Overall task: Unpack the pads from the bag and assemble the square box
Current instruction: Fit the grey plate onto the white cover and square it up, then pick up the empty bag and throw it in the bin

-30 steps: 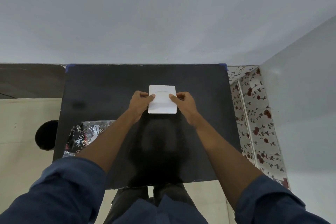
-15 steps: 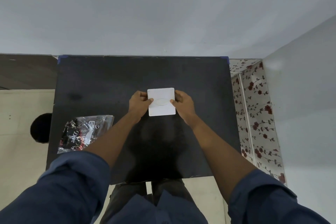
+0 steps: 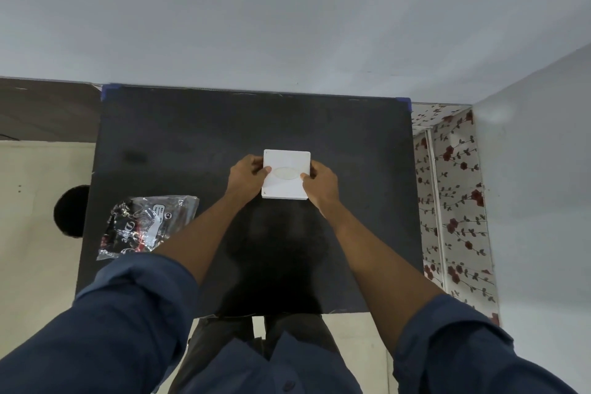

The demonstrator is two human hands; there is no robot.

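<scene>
A white square box (image 3: 286,174) with a pale oval mark on its top face sits at the middle of the black table (image 3: 192,137). My left hand (image 3: 246,174) grips its left edge, thumb on top. My right hand (image 3: 321,184) grips its right edge in the same way. A crinkled clear plastic bag (image 3: 147,225) with black, red and white printing lies flat at the table's left side, apart from both hands. No pads show outside the bag.
The black table stands against a pale wall, with blue tape at its two far corners. A floral-patterned surface (image 3: 454,201) runs along the table's right side. A dark round object (image 3: 72,211) sits on the light floor left of the table.
The box's top face has turned more squarely toward me, so the oval mark shows whole. Both hands keep their grip on its sides. The camera shifted slightly.
</scene>
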